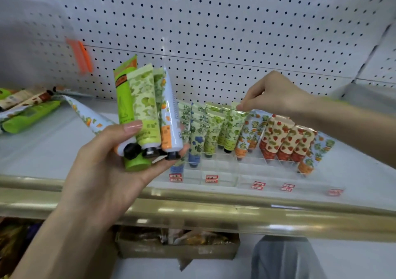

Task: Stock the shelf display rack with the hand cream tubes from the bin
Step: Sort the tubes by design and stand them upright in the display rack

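My left hand [107,163] grips a bunch of several hand cream tubes [147,109], caps down, above the shelf's front edge. Among them are a bright green tube, a pale green floral one and a white one with orange print. My right hand [272,94] pinches the top crimp of a green floral tube [234,126] that stands in the clear acrylic display rack [220,171]. The rack holds rows of blue-flower, green, orange-plant and strawberry-print tubes [285,141], all leaning back.
More loose tubes [27,111] lie on the white shelf at the left, one white tube [90,116] lying behind my left hand. A pegboard wall [214,32] with an orange tag [80,56] backs the shelf. A gold rail [235,212] edges the front; a packet box sits below.
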A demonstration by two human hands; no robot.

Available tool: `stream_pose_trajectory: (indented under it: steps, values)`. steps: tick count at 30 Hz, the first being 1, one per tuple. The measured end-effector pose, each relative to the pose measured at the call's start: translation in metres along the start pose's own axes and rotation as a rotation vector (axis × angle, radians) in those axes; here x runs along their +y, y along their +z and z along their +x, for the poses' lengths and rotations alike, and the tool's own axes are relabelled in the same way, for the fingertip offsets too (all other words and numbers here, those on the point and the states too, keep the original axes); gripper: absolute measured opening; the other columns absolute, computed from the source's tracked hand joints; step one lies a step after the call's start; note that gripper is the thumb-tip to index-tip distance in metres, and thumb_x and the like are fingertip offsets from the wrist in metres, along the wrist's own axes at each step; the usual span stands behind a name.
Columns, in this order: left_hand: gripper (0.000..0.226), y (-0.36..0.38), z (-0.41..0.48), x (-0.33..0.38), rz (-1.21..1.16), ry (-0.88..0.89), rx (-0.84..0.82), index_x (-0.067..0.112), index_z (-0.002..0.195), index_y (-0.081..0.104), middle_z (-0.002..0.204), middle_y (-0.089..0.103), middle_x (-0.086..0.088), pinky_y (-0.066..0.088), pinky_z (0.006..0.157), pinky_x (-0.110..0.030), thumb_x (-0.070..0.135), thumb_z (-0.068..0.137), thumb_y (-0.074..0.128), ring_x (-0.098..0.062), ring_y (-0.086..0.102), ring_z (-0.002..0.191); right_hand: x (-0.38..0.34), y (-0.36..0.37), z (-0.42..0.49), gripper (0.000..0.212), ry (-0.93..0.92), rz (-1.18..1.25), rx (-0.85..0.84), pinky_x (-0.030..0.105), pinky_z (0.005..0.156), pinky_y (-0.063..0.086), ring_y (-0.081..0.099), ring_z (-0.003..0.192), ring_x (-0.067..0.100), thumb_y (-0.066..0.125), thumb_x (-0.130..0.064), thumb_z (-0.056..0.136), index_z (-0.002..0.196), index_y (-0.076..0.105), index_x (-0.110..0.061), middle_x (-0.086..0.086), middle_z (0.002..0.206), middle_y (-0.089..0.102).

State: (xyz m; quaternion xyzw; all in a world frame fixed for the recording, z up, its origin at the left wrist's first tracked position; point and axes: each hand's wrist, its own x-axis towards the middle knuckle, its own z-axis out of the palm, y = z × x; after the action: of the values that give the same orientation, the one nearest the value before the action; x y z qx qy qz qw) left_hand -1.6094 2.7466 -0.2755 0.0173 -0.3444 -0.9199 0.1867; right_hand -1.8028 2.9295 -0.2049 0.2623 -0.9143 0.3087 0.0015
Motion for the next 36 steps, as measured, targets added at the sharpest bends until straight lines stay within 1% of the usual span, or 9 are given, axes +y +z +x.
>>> stream_pose_trajectory:
  steps: [3,8,17,21,25,29,31,33,36]
  values:
    - [0.078,0.002,0.000,-0.002,-0.004,-0.013,-0.009,0.002,0.107,0.054,0.116,0.064,-0.030,0.053,0.073,-0.061,0.012,0.037,0.087,-0.049,0.064,0.100,0.003,0.004,0.002,0.011,-0.005,-0.013,0.033,0.018,0.056,0.039,0.054,0.064,-0.001,0.078,-0.021,0.075,0.067,0.073,-0.016,-0.006,0.071,0.067]
    - [0.079,0.002,-0.001,-0.004,0.004,-0.034,-0.022,-0.002,0.112,0.056,0.114,0.065,-0.030,0.054,0.071,-0.057,0.013,0.039,0.085,-0.046,0.066,0.099,0.009,0.009,0.007,0.011,0.000,-0.010,0.034,0.021,0.066,0.043,0.060,0.080,0.003,0.077,-0.019,0.076,0.067,0.072,-0.016,-0.003,0.078,0.070]
    - [0.087,-0.002,-0.001,0.004,0.021,0.011,-0.029,0.000,0.121,0.051,0.117,0.064,-0.028,0.053,0.074,-0.060,0.014,0.042,0.085,-0.047,0.064,0.101,0.012,0.016,0.007,0.012,-0.050,-0.135,0.003,0.004,0.038,0.031,0.051,0.043,-0.011,0.076,-0.024,0.077,0.069,0.074,-0.014,-0.012,0.059,0.062]
    - [0.072,-0.003,-0.003,0.003,0.045,0.003,-0.028,-0.002,0.105,0.062,0.114,0.066,-0.027,0.053,0.073,-0.059,0.014,0.040,0.087,-0.046,0.065,0.099,0.010,0.017,0.007,0.013,-0.055,-0.169,0.002,0.008,0.045,0.034,0.053,0.049,-0.005,0.075,-0.025,0.078,0.074,0.076,-0.013,-0.014,0.062,0.063]
    - [0.021,0.001,-0.008,0.001,0.070,0.000,-0.020,0.010,0.065,0.076,0.100,0.072,-0.022,0.055,0.068,-0.057,0.010,0.045,0.082,-0.044,0.069,0.092,0.007,0.012,0.004,0.013,-0.048,-0.185,-0.019,0.006,0.041,0.033,0.053,0.049,-0.007,0.073,-0.024,0.080,0.076,0.076,-0.012,-0.013,0.064,0.061]
    - [0.033,0.006,-0.010,-0.002,0.092,-0.045,-0.052,0.008,0.070,0.077,0.104,0.071,-0.023,0.054,0.073,-0.057,0.015,0.039,0.086,-0.043,0.068,0.096,-0.010,-0.002,-0.007,0.006,-0.112,-0.048,0.089,0.015,0.063,0.047,0.062,0.074,0.004,0.070,-0.020,0.083,0.081,0.076,-0.017,-0.008,0.078,0.070]
    - [0.031,0.008,-0.011,-0.004,0.100,-0.048,-0.073,0.007,0.067,0.077,0.098,0.073,-0.021,0.055,0.070,-0.055,0.016,0.038,0.086,-0.041,0.070,0.091,-0.029,-0.008,-0.016,0.006,-0.191,0.122,0.107,0.012,0.056,0.044,0.056,0.062,0.002,0.071,-0.020,0.082,0.081,0.076,-0.016,-0.004,0.073,0.070]
    - [0.031,0.010,-0.013,-0.006,0.092,-0.043,-0.045,0.008,0.058,0.073,0.088,0.074,-0.019,0.056,0.065,-0.053,0.016,0.032,0.088,-0.040,0.071,0.083,-0.051,-0.010,-0.027,0.009,-0.245,0.248,0.009,0.013,0.050,0.043,0.051,0.052,0.002,0.069,-0.023,0.083,0.082,0.076,-0.018,-0.002,0.067,0.067]
    - [0.036,0.011,-0.013,-0.009,0.089,-0.057,-0.010,0.007,0.056,0.072,0.086,0.074,-0.020,0.056,0.067,-0.056,0.016,0.026,0.091,-0.041,0.071,0.083,-0.075,-0.003,-0.038,0.027,-0.204,0.338,-0.208,0.019,0.052,0.050,0.057,0.056,0.009,0.063,-0.040,0.085,0.086,0.075,-0.016,0.001,0.070,0.066]
